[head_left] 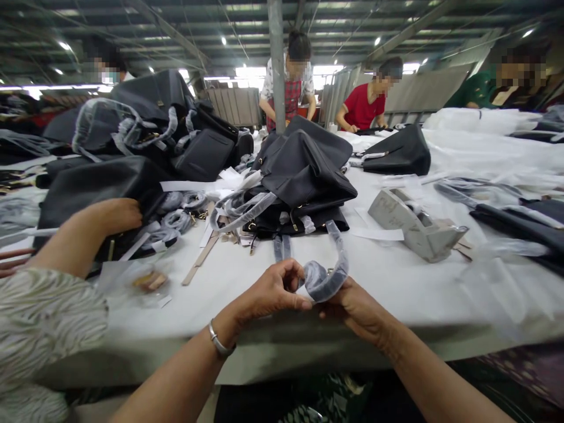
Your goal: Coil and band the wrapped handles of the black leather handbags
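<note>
Above the table's near edge, both my hands hold a dark bag strap (324,285) wrapped in clear plastic and partly coiled. My left hand (275,288) pinches the coil's left side between thumb and fingers, next to a small white piece. From the right, my right hand (352,305) is closed around the lower part, its fingertips partly hidden behind the coil. One length of the strap loops upward toward the black handbags (304,170) piled just beyond. Plastic-wrapped handles (247,211) hang at that pile's left side.
A grey tape dispenser (414,226) stands to the right. At left, a co-worker's arm (92,229) reaches over a black bag (101,188), near coiled wrapped straps (176,220) and a plastic pouch (150,282). A metal post (277,64) rises behind the pile. Other people work across the table.
</note>
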Tool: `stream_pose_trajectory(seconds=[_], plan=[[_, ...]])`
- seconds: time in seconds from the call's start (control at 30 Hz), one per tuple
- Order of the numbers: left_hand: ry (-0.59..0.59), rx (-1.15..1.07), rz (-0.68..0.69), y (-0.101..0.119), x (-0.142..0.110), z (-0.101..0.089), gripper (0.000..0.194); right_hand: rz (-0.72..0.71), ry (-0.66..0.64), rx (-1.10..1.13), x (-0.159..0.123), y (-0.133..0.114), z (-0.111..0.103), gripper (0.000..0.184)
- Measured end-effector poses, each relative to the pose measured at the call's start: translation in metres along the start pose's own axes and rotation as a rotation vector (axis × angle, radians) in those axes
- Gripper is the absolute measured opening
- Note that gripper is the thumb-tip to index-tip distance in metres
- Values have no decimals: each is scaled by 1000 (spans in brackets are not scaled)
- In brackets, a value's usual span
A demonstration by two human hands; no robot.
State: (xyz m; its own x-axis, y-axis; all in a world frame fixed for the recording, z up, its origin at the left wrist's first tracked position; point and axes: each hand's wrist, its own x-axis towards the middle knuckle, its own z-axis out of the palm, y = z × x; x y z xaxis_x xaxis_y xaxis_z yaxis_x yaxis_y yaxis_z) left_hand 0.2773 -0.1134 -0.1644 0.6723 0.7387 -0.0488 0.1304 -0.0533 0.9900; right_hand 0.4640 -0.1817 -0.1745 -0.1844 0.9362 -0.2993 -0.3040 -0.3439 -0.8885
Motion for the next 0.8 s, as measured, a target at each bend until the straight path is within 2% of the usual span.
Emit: stream_pose_trajectory(seconds=[0.1, 0.3, 0.5, 0.67, 0.73, 0.8], plan=[[33, 56, 17, -3, 0, 0, 49, 5, -57, -5, -3, 0, -3, 32], [198, 492, 129, -4, 1, 14, 38, -116, 85, 95, -9, 3, 6, 51], [195, 747, 222, 2, 4, 21, 33, -86, 182, 101, -7, 5, 5, 67], [115, 773, 231, 0, 7, 19, 29, -137, 318, 111, -4, 8, 10, 70], [154, 737, 222, -4, 5, 20, 34, -149, 344, 109, -4, 9, 13, 64], [246, 694, 208, -9, 2, 24, 37, -150, 350, 110, -1, 8, 16, 55]])
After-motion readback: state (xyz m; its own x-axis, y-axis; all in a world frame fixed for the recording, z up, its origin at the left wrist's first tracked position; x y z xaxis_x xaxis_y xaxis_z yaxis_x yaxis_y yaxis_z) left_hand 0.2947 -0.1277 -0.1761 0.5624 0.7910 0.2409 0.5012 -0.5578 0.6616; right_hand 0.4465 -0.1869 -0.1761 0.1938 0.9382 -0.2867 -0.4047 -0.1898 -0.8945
